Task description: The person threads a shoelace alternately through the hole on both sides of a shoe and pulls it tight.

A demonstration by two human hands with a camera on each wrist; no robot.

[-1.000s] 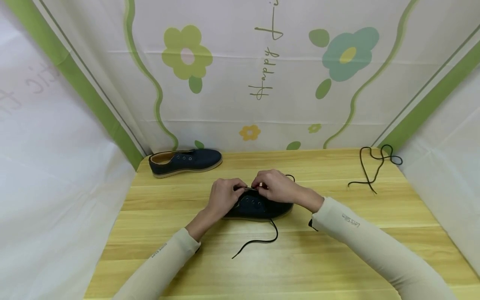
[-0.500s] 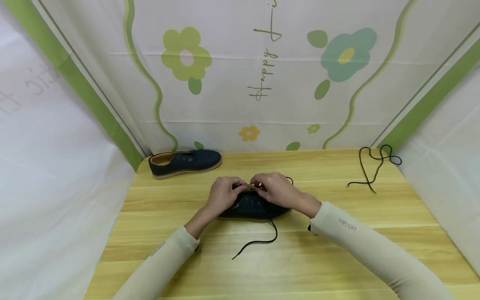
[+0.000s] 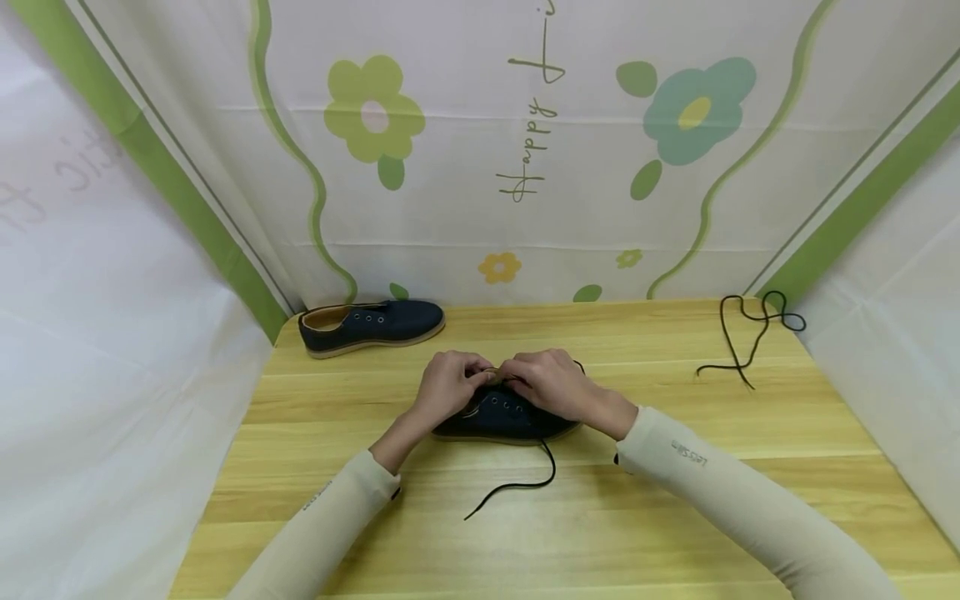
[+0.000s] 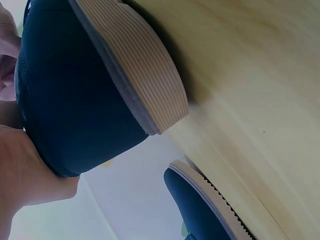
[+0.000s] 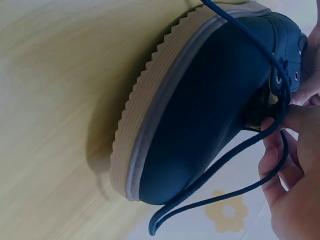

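A dark blue shoe with a tan ribbed sole stands on the table, toe to the right. My left hand reaches over its heel end and pinches the far edge of the lace opening. My right hand is beside it, above the front of the opening. In the right wrist view, its fingers pinch a dark shoelace by the eyelet flap, and the lace loops down past the toe. One lace end trails on the table in front of the shoe. The left fingertips are partly hidden by the shoe in the left wrist view.
A matching shoe, with no lace in its eyelets, stands at the back left of the wooden table. A second black lace lies loosely curled at the back right. Printed curtains enclose the back and sides.
My right hand has moved slightly left and nearer to me, closing in on the left hand. The shoe has shifted slightly left. The trailing lace end stays put.
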